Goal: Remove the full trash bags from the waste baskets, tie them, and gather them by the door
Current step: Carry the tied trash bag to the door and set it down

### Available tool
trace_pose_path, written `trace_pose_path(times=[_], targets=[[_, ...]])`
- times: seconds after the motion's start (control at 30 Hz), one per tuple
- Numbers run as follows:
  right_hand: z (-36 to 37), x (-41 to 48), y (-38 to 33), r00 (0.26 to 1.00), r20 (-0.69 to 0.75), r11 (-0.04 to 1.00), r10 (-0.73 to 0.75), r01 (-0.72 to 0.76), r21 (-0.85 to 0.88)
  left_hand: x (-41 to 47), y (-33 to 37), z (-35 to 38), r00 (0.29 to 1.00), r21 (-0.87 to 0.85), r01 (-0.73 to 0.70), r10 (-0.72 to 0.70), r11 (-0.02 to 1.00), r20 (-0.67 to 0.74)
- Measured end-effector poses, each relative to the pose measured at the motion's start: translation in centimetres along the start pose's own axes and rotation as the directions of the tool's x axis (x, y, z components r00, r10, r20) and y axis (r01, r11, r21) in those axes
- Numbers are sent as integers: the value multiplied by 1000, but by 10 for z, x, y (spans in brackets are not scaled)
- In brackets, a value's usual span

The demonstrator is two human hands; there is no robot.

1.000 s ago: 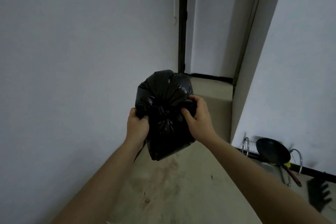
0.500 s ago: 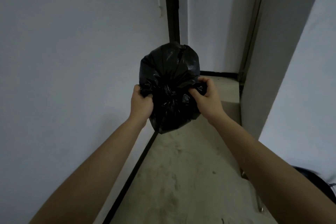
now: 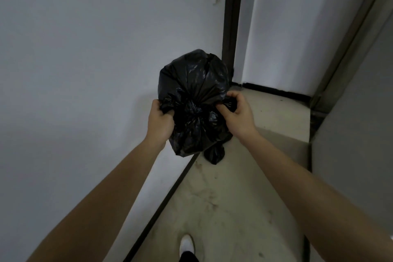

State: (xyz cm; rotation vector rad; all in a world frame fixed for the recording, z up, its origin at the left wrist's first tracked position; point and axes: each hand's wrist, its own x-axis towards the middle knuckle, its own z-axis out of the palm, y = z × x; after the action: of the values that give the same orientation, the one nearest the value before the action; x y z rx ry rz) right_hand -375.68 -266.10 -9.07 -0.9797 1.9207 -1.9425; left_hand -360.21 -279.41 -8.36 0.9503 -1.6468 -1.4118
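A full black trash bag (image 3: 192, 83) hangs in the air in front of me, its gathered neck bunched at the middle. My left hand (image 3: 160, 122) grips the bag's left flap and my right hand (image 3: 237, 114) pinches the right flap. Both hands pull the flaps apart at the neck. A second dark bag (image 3: 214, 153) shows just below and behind the held one, on the floor by the wall; most of it is hidden.
I stand in a narrow corridor with a white wall (image 3: 85, 70) on the left and a grey wall (image 3: 357, 134) on the right. A dark door frame (image 3: 231, 17) rises ahead. My white shoe (image 3: 187, 242) is on the concrete floor (image 3: 234, 208).
I have walked forward down the corridor; the door frame is closer and the pan rack at the right is out of view. A second dark bag has come into view below the held one.
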Motion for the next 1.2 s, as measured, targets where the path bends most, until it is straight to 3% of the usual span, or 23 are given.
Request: trace_pose_path(times=[0.23, 0.47, 0.57, 0.73, 0.97, 1.03, 1.2], targets=[[22, 174, 55, 997, -46, 994, 61, -65, -84, 189, -20, 70, 990, -10, 68, -66, 998, 121], [-12, 293, 135, 964, -101, 961, 247, -257, -106, 312, -61, 161, 930, 1, 248, -239, 969, 278], [-17, 338, 192, 946, -62, 941, 317, -322, -102, 349, -96, 191, 909, -7, 333, -319, 943, 267], [-16, 398, 292, 896, 113, 895, 430, -407, -181, 396, -166, 231, 858, 60, 495, -499, 867, 121], [-3, 425, 455, 726, 227, 742, 649, -538, -400, 430, -302, 279, 734, 180, 676, -675, 715, -73], [5, 416, 513, 678, 238, 697, 695, -556, -453, 433, -366, 286, 698, 213, 711, -709, 670, -98], [33, 379, 679, 649, 190, 624, 736, -543, -562, 435, -552, 306, 573, 205, 814, -807, 543, -140]])
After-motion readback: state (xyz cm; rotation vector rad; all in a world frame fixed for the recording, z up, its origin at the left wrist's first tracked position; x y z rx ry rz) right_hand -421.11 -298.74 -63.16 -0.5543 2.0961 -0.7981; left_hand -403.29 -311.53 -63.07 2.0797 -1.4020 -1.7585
